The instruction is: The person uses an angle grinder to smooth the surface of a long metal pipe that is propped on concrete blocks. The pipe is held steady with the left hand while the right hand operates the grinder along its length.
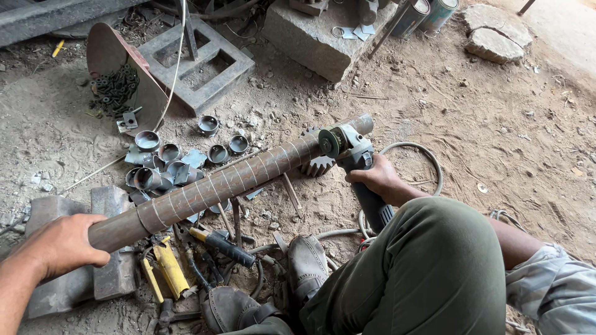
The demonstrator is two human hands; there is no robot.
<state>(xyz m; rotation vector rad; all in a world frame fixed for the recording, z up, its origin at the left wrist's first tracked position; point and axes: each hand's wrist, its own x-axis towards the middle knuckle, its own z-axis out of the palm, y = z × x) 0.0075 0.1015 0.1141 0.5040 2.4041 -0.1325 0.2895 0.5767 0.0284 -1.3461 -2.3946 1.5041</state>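
Note:
A long rusty steel pipe [230, 180] with pale chalk rings drawn around it lies slanted above the dirt ground, its near end resting on a metal block [62, 248]. My left hand [59, 245] grips that near end. My right hand [379, 180] holds a grey angle grinder [351, 152] by its body, and the grinder's disc [329, 144] sits against the pipe close to its far end. My knee in green trousers [428, 267] and my worn shoes [307, 263] are below the pipe.
Several short cut pipe rings [162, 162] lie beside the pipe. A gear wheel [316, 162] lies under the far end. Yellow-handled tools [167, 267] lie by my shoes. A concrete frame [195, 62], stone block [316, 37] and paint cans [428, 13] stand behind. The grinder cable [428, 158] loops right.

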